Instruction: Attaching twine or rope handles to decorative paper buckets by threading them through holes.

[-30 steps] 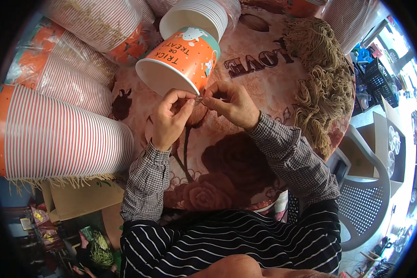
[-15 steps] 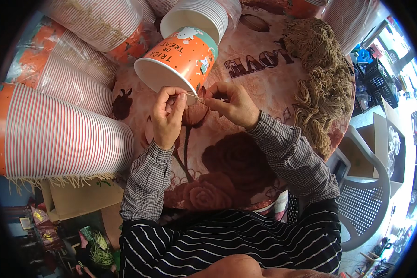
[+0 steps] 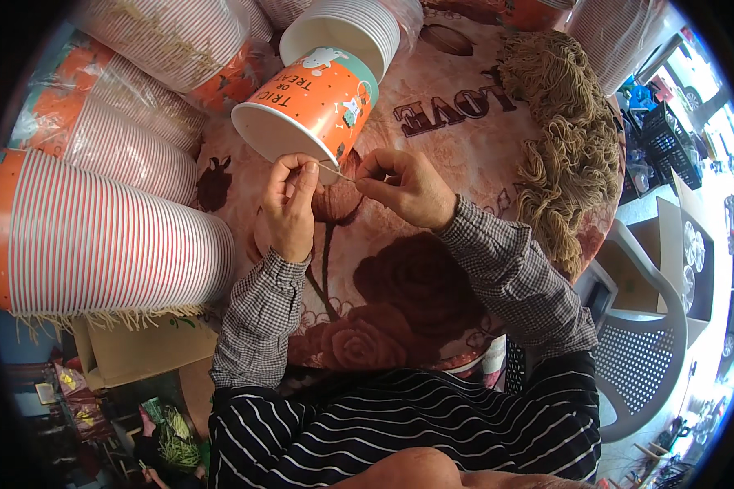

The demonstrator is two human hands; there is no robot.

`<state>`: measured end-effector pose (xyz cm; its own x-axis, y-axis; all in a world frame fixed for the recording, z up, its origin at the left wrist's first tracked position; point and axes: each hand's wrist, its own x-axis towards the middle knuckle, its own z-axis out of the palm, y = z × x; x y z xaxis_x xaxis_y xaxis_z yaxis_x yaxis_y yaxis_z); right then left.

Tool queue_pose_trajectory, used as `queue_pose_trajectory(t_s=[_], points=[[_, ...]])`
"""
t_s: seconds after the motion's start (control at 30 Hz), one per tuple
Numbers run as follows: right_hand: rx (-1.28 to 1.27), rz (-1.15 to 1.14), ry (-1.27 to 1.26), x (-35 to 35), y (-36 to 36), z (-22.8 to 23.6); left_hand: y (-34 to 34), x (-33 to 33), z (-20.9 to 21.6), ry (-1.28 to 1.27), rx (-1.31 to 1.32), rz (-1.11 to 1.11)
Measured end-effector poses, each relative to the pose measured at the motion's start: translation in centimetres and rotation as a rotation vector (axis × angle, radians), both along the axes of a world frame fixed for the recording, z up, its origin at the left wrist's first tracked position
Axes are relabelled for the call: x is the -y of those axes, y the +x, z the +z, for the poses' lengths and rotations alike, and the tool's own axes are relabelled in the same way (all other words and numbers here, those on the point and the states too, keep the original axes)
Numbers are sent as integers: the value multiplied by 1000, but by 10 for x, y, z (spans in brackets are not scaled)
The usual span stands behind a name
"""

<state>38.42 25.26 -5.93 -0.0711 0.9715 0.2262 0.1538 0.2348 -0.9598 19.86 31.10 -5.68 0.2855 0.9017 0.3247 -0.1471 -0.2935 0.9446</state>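
Note:
An orange paper bucket (image 3: 331, 110) with a green band and white cartoon figures lies tilted on its side, its open mouth towards me. Just below its rim, a thin beige string (image 3: 335, 172) runs taut between my hands. My left hand (image 3: 290, 213) pinches one part of the string between thumb and forefinger, close to the rim. The other part is pinched in my right hand (image 3: 409, 189), to the right of the rim. Whether the string is fastened to the bucket, I cannot tell.
Nested white buckets (image 3: 355, 28) lie behind the orange one. Long stacks of buckets (image 3: 122, 236) fill the left side. A heap of beige string (image 3: 575, 155) covers the table's right edge. The round table has a flowered cloth (image 3: 416, 285); a grey plastic chair (image 3: 640, 350) stands at right.
My hands have drawn slightly apart, and the string between them is now stretched straighter. The orange bucket has shifted a little to the left.

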Motion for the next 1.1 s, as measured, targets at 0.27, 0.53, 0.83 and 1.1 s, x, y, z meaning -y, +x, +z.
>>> queue_pose_trajectory(t_s=[0.27, 0.53, 0.83, 1.1], points=[[-4, -4, 17, 2, -1, 6, 0, -1, 0, -18, 33, 2], [-28, -38, -51, 0, 1, 11, -4, -2, 0, 64, -6, -28], [-140, 122, -197, -7, 3, -7, -8, -4, -4, 335, -203, 83], [487, -41, 13, -4, 0, -10, 0, 26, 20, 940, -419, 65]])
